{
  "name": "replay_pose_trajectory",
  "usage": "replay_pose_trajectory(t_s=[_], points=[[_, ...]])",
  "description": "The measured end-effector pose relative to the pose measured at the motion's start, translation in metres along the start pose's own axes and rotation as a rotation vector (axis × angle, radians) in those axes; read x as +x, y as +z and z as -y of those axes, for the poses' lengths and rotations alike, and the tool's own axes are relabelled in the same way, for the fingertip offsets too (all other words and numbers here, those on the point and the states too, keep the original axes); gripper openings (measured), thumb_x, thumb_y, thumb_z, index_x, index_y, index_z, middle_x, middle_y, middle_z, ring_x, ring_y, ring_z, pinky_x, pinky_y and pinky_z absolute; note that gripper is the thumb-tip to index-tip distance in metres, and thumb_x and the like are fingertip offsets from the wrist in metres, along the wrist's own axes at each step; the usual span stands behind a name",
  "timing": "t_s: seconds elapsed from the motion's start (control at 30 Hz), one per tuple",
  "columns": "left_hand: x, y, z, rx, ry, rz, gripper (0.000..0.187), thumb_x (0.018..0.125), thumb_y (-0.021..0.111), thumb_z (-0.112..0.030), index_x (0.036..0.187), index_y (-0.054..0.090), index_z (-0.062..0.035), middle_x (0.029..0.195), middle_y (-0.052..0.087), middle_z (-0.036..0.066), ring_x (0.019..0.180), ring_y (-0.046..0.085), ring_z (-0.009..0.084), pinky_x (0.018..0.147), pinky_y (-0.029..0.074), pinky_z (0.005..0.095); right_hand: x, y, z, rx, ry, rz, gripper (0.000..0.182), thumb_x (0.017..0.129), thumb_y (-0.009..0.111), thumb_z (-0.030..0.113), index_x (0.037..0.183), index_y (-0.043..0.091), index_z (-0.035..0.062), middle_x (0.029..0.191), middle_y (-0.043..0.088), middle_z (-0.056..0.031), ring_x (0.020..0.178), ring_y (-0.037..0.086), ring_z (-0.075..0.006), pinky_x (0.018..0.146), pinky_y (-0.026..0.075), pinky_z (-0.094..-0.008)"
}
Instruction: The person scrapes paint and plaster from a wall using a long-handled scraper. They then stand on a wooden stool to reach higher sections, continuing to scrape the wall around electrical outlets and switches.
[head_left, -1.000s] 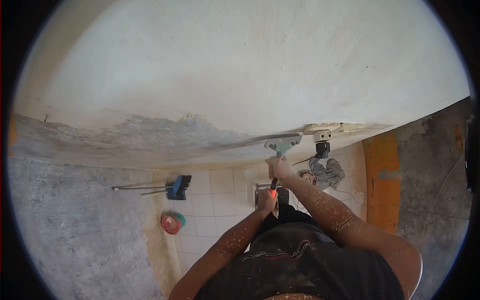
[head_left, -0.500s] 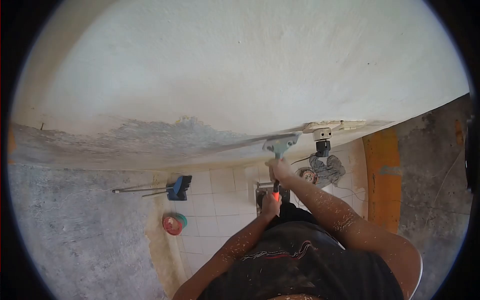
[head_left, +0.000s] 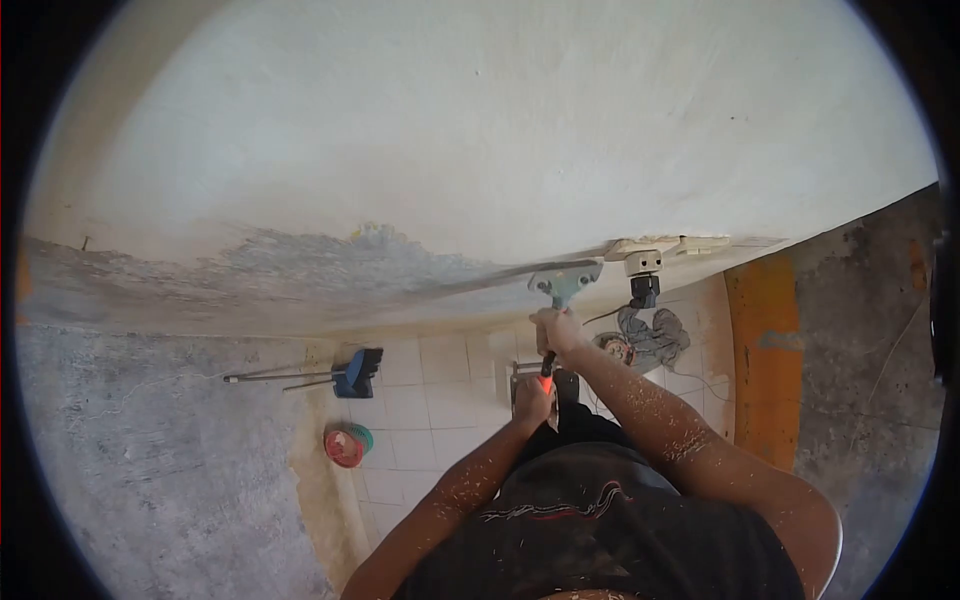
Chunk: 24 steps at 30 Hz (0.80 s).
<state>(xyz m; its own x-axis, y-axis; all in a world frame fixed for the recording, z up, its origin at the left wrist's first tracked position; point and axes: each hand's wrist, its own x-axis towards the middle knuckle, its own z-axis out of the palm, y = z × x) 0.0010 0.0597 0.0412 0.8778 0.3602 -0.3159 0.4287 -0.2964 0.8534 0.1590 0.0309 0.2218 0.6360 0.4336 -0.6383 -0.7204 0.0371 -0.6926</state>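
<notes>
A: Status on the wall (head_left: 520, 130)?
B: Partial, my read. Big pale area beyond the hands is mostly coated. Rough grey patch (head_left: 330, 265) lies forward-left of them, ragged upper edge, surface layer off there. Dark streak runs from it toward the blade. Pale coating remains above the patch and to the right. Can't give a percentage; no visible marking shows where the bare area should end.
A: Tool?
B: Long-handled scraper (head_left: 566, 284), just ahead of the hands, wide green head up at the wall beside the streak. Can't confirm blade contact.
A: Hands?
B: Both clamped on the scraper, one behind the other. Right hand (head_left: 560, 332) near the head, left hand (head_left: 532, 400) closer to the body at the orange section.
A: Counts, big to small?
B: Tiled floor (head_left: 405, 385), one, below the hands. Orange band (head_left: 765, 360), one, far right. Grey cloth (head_left: 662, 338), one, right of the hands. Blue sweeping gear (head_left: 358, 375), one cluster with two handles, left. Round containers (head_left: 345, 448), red and green, left and nearer the body; one or two nested, can't tell. Scraper, one. Hands, two. Socket block (head_left: 645, 262), one, forward-right. Black plug (head_left: 645, 291), one, at the block. Nail (head_left: 86, 242), one, far left.
</notes>
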Motion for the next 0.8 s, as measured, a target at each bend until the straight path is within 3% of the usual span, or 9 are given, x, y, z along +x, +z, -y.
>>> replay_pose_trajectory(t_s=[0.13,0.2,0.27,0.37,0.4,0.47,0.5,0.7,0.8], points=[[-0.009,0.01,0.009,-0.148,-0.188,0.123,0.03,0.074,0.066,-0.02,0.085,0.05,0.0032,0.076,0.055,0.024,0.072,0.055,0.0418,0.063,0.043,0.0497,0.003,-0.008,-0.015,0.044,0.151,-0.086,0.028,0.076,0.052,0.014,0.053,0.037,0.011,0.043,0.033,-0.0014,0.035,0.031,-0.0146,0.037,0.026,-0.0313],[-0.001,-0.015,-0.034,0.285,-0.008,0.015,0.032,0.073,0.066,-0.021,0.087,0.051,0.0031,0.077,0.056,0.023,0.073,0.055,0.0416,0.063,0.043,0.0494,0.005,-0.007,-0.009,-0.073,-0.063,-0.017,0.026,0.076,0.052,0.012,0.056,0.036,0.0124,0.043,0.031,-0.0001,0.033,0.027,-0.0137,0.036,0.025,-0.0311],[0.003,-0.018,-0.022,0.319,0.221,-0.088,0.018,0.077,0.06,-0.014,0.081,0.052,0.0025,0.058,0.057,0.013,0.053,0.059,0.0251,0.049,0.045,0.037,0.001,-0.008,-0.011,0.025,-0.007,-0.016,0.026,0.076,0.052,0.012,0.056,0.035,0.0124,0.043,0.03,0.0,0.033,0.027,-0.0133,0.035,0.025,-0.031],[-0.011,-0.014,-0.015,0.227,0.122,-0.007,0.02,0.076,0.06,-0.016,0.077,0.052,0.0023,0.057,0.057,0.013,0.053,0.059,0.0233,0.048,0.044,0.0366,0.004,-0.011,-0.011,0.123,0.09,-0.021,0.027,0.076,0.052,0.011,0.055,0.034,0.0125,0.043,0.029,0.0003,0.033,0.026,-0.0128,0.036,0.024,-0.0306],[-0.012,-0.007,-0.007,0.23,0.125,-0.007,0.02,0.076,0.06,-0.016,0.077,0.052,0.0023,0.057,0.057,0.013,0.053,0.059,0.0233,0.048,0.044,0.0366,0.004,-0.013,-0.016,0.124,0.169,-0.046,0.028,0.075,0.052,0.011,0.055,0.033,0.0126,0.043,0.029,0.0004,0.033,0.026,-0.0127,0.036,0.025,-0.0303],[-0.004,0.009,0.015,-0.053,-0.077,0.043,0.028,0.074,0.064,-0.02,0.081,0.051,0.0034,0.07,0.057,0.023,0.066,0.056,0.042,0.06,0.043,0.0499,0.007,-0.009,-0.011,0.095,0.156,-0.109,0.03,0.075,0.052,0.01,0.054,0.032,0.0139,0.043,0.028,0.0012,0.033,0.026,-0.0122,0.036,0.025,-0.0296],[-0.005,-0.01,-0.027,0.395,0.13,-0.11,0.024,0.076,0.061,-0.018,0.077,0.051,0.0032,0.059,0.056,0.017,0.055,0.057,0.0347,0.051,0.044,0.0429,0.005,-0.007,-0.001,0.081,0.064,-0.042,0.029,0.076,0.052,0.01,0.055,0.032,0.0144,0.043,0.028,0.0016,0.033,0.025,-0.0121,0.036,0.024,-0.0294],[-0.015,-0.008,-0.002,0.27,0.145,-0.057,0.027,0.075,0.064,-0.021,0.076,0.05,0.0018,0.062,0.056,0.019,0.061,0.056,0.0398,0.056,0.044,0.0465,0.007,-0.015,-0.019,0.152,0.12,-0.02,0.03,0.076,0.052,0.01,0.055,0.031,0.0151,0.044,0.026,0.0029,0.034,0.024,-0.0113,0.037,0.024,-0.0293],[-0.01,-0.025,-0.053,0.346,0.093,-0.084,0.028,0.074,0.064,-0.022,0.077,0.05,0.0018,0.063,0.056,0.019,0.063,0.055,0.0399,0.057,0.043,0.047,0.009,-0.014,-0.01,0.158,0.191,0.002,0.031,0.075,0.053,0.009,0.054,0.03,0.0155,0.044,0.026,0.0035,0.034,0.023,-0.0107,0.037,0.024,-0.0293]])
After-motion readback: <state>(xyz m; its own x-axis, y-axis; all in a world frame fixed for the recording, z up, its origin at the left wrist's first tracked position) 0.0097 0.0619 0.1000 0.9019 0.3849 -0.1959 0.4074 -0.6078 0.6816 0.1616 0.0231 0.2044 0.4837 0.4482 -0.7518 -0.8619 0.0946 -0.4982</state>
